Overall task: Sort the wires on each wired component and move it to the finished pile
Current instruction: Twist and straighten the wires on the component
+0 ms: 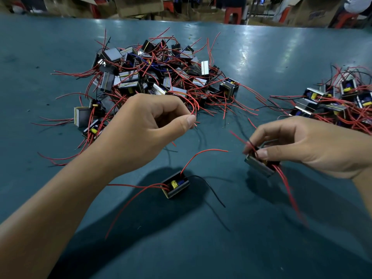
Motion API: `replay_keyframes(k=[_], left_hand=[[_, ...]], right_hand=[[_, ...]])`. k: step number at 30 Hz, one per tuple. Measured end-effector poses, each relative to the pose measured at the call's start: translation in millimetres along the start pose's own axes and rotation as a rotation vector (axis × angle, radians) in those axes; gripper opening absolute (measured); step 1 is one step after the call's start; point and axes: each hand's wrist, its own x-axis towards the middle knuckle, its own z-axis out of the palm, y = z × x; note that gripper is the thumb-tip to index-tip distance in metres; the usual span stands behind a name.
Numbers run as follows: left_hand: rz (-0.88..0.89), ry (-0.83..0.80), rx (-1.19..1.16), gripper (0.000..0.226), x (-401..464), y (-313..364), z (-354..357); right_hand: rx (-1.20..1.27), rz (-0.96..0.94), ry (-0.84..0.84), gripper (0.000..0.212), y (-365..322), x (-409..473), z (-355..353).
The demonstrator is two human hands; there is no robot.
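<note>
Pinching red wires (193, 109) from the big pile (153, 77) at eleven o'clock, the left hand (149, 125) is reaching; the right hand (298, 146) is gripping a component (259, 165) at three o'clock. Another component (175, 184) is lying at six o'clock.

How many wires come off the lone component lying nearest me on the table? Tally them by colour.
Red wires: 3
Black wire: 1
Total: 4, all on the lone component
</note>
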Motion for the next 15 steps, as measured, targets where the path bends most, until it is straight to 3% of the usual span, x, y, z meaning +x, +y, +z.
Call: replay_keyframes(k=[4,12,15], left_hand=[[-0.001,-0.024,0.04,0.023,0.2,-1.0,0.5],[-0.006,-0.109,0.071,0.014,-0.7,-4.6,-0.5],[0.09,-0.222,0.051,0.004,-2.7,0.3,-3.0]], right_hand=[[-0.208,0.035,-0.065,0.015,6.8,3.5,5.6],[-0.558,0.01,0.036,0.01,7.9,13.2,13.9],[-0.598,-0.043,0.122,0.009,1.8,9.5,12.3]])
